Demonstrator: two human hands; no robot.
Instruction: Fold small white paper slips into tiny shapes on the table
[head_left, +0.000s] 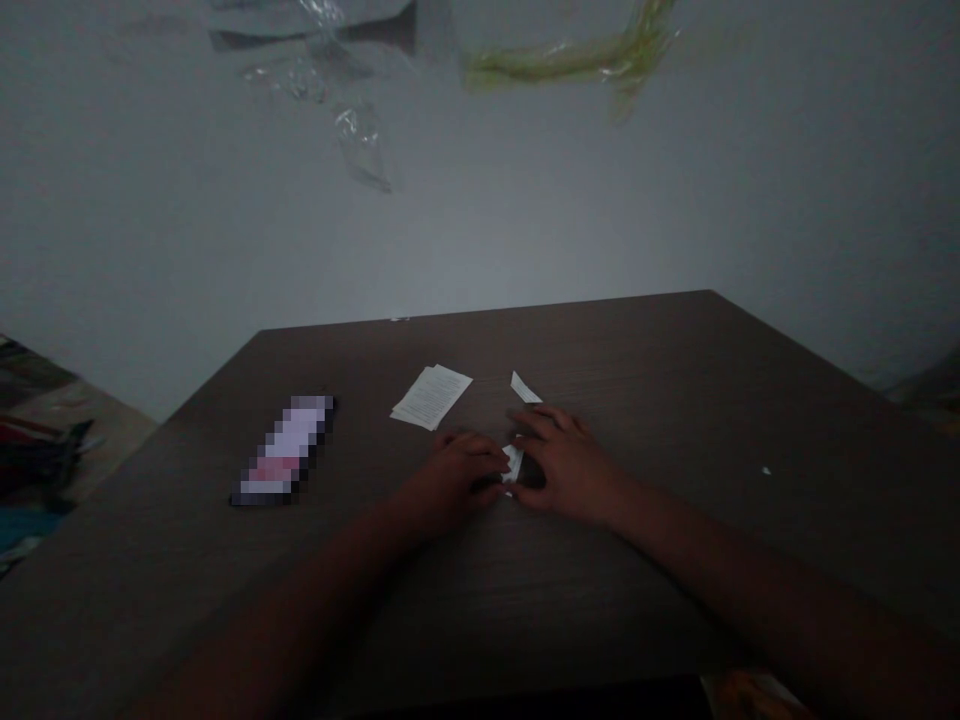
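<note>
Between my two hands lies a small piece of white paper (513, 463), low over the table and partly covered by fingers. My left hand (461, 478) grips its left side, fingers together and thumb near the lower edge. From the other side, my right hand (566, 462) curves over the paper, with thumb and fingertips at its right edge. Any folds in it are too dim to make out. Just beyond my right fingertips rests a narrow folded strip of paper (525, 388). A small stack of printed paper sheets (433, 396) sits beyond my left hand.
A phone (285, 450) with a lit, pixelated screen lies left on the dark wooden table (637, 360). One tiny white scrap (766, 470) is at the right. Behind the table rises a pale wall (480, 220) with bits of tape (562, 62) on it.
</note>
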